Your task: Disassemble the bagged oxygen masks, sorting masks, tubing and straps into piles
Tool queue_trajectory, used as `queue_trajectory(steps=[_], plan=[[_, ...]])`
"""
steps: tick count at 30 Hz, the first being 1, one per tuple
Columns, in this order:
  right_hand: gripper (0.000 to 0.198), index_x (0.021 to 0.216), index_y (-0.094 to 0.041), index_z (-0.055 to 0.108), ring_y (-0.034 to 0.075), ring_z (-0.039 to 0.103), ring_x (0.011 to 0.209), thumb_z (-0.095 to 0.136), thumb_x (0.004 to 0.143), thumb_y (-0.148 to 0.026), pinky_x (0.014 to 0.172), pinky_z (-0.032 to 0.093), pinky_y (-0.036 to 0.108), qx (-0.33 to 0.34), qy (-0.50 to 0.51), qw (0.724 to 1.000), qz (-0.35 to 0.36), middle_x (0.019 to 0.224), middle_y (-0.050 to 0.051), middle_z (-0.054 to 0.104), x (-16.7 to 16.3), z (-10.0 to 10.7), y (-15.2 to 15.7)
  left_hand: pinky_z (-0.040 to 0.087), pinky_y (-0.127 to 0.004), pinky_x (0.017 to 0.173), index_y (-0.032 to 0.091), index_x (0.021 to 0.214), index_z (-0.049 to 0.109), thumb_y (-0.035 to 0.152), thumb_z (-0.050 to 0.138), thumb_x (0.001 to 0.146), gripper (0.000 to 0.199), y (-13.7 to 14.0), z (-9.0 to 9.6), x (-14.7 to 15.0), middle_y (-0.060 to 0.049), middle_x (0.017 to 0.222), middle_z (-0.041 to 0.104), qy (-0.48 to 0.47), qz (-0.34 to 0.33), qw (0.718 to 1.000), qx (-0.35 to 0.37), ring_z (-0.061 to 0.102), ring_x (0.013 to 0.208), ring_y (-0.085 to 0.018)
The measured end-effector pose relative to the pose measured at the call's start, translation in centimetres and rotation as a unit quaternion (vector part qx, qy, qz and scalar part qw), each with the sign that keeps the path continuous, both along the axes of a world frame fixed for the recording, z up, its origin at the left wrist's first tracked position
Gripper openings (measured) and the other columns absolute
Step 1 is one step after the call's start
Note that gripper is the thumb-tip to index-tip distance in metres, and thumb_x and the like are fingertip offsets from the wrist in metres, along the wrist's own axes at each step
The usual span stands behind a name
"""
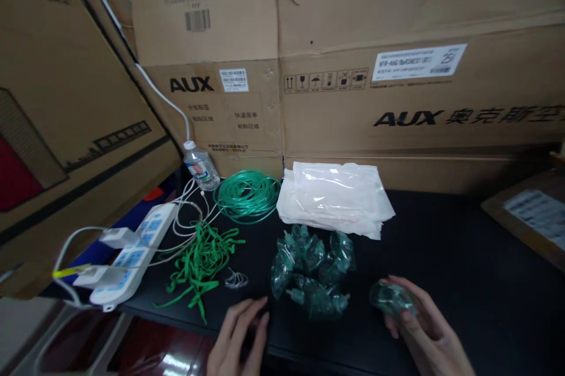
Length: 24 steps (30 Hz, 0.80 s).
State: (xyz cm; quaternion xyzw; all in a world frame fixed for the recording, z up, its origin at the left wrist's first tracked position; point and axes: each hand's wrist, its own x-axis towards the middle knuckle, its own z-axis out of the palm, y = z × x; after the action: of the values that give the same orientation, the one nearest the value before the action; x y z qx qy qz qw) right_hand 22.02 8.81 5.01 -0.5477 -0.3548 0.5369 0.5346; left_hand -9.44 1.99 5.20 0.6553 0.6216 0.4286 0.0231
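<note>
My right hand (426, 329) is closed around a translucent green plastic mask (392, 298), held over the dark tabletop at the right. My left hand (241, 338) rests at the front edge with its fingers loosely bent and apart, holding nothing. Between my hands, and a little farther back, lies a cluster of similar green masks (315, 273). A small bunch of thin metal strips (236, 279) is just beyond my left fingertips. Bright green elastic straps (205, 258) are heaped to the left of it.
Coiled green tubing (247, 195) and a stack of white plastic pouches (333, 196) lie at the back. A power strip (132, 258) with chargers and white cables is at the left, near a water bottle (200, 167). Large cardboard boxes (419, 87) wall the table's rear.
</note>
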Motion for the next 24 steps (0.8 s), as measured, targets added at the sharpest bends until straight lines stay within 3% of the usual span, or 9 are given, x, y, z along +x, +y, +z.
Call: queue_trajectory(steps=[4,8,11,14,18,21,24], plan=[[0.064,0.126,-0.032,0.074,0.016,0.066,0.075,0.095,0.067,-0.045,0.064,0.057,0.022,-0.045,0.026,0.999,0.014,0.123,0.006,0.075,-0.6,0.7,0.5,0.063,-0.034,0.091,0.024,0.13,0.068,0.026,0.051,0.106,0.03,0.8,0.3,-4.1,-0.009,0.121,0.074,0.138,0.028,0.988,-0.061,0.074,0.108,-0.023],[0.059,0.126,-0.029,0.075,0.016,0.061,0.064,0.091,0.072,-0.049,0.063,0.056,0.023,-0.046,0.055,0.997,0.037,0.078,0.003,0.075,-0.9,1.1,0.3,0.059,-0.04,0.086,0.027,0.132,0.071,0.028,0.053,0.105,0.032,3.5,0.4,-6.5,-0.008,0.125,0.077,0.222,0.015,0.972,-0.072,0.069,0.111,-0.029],[0.052,0.115,-0.025,0.08,0.018,0.058,0.057,0.086,0.074,-0.058,0.052,0.055,0.028,-0.065,0.102,0.993,0.005,0.071,0.005,0.071,-0.7,1.3,0.1,0.055,-0.039,0.086,0.03,0.127,0.074,0.025,0.057,0.103,0.03,4.8,0.7,-7.3,-0.005,0.12,0.08,0.232,-0.015,0.969,-0.08,0.068,0.113,-0.03],[0.051,0.106,-0.026,0.082,0.022,0.067,0.065,0.089,0.068,-0.059,0.052,0.06,0.03,-0.087,0.147,0.984,-0.057,0.088,0.009,0.078,-0.3,0.9,0.2,0.053,-0.037,0.086,0.031,0.117,0.079,0.019,0.055,0.102,0.031,5.4,1.3,-7.5,-0.005,0.11,0.082,0.231,-0.045,0.968,-0.087,0.068,0.107,-0.027],[0.067,0.121,-0.028,0.076,0.024,0.075,0.09,0.098,0.06,-0.045,0.078,0.064,0.027,-0.111,0.159,0.98,-0.051,0.113,0.009,0.08,0.2,-0.3,0.3,0.053,-0.036,0.084,0.031,0.118,0.078,0.013,0.052,0.1,0.036,5.9,2.5,-6.7,-0.005,0.108,0.079,0.198,-0.052,0.974,-0.099,0.068,0.1,-0.025],[0.069,0.126,-0.028,0.072,0.019,0.074,0.081,0.099,0.063,-0.035,0.077,0.063,0.024,-0.088,0.144,0.986,-0.006,0.101,0.006,0.08,0.1,-0.8,0.3,0.055,-0.035,0.087,0.029,0.126,0.074,0.018,0.052,0.103,0.034,6.4,3.6,-5.7,-0.006,0.112,0.073,0.14,-0.046,0.984,-0.097,0.069,0.102,-0.023],[0.05,0.121,-0.026,0.071,0.016,0.066,0.064,0.091,0.077,-0.04,0.061,0.058,0.023,-0.047,0.126,0.991,0.016,0.073,0.0,0.072,-0.5,-0.2,0.2,0.057,-0.032,0.092,0.024,0.124,0.072,0.027,0.047,0.107,0.031,6.8,4.8,-4.5,-0.008,0.116,0.07,0.072,-0.04,0.993,-0.089,0.07,0.108,-0.021]])
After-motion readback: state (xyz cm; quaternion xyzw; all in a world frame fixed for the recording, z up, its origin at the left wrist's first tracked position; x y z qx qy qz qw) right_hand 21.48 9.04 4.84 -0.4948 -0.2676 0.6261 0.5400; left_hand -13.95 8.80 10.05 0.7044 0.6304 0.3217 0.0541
